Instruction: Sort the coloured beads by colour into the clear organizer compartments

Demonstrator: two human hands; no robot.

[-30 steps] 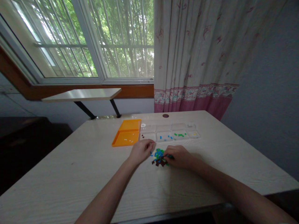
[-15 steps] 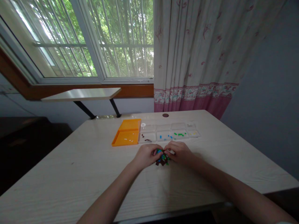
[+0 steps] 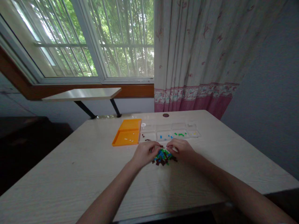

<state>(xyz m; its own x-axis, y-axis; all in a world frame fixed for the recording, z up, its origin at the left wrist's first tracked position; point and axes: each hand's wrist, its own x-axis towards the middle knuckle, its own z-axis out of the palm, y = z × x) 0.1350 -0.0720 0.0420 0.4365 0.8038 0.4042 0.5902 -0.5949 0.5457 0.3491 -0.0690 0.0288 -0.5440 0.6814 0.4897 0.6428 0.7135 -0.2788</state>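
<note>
A small pile of blue, green and dark brown pieces (image 3: pixel 163 157) lies on the table between my hands. On its left side, my left hand (image 3: pixel 146 153) is closed in a pinch, with a dark brown piece (image 3: pixel 161 146) at its fingertips. My right hand (image 3: pixel 181 150) is at the pile's right edge, its fingers bent together; what they hold, if anything, is too small to make out. Behind the hands stands a clear compartment tray (image 3: pixel 156 136) with brown, blue, green and yellow pieces in its front compartments.
An open orange case (image 3: pixel 127 132) with a few white pieces lies left of the clear tray. A raised shelf (image 3: pixel 86 94) stands at the table's back left. A dark round disc (image 3: pixel 165 115) sits near the back edge, before the curtain (image 3: pixel 184 62).
Both hands have lifted slightly and moved back from the pile, so more of it shows. A brown piece now shows at the left fingertips.
</note>
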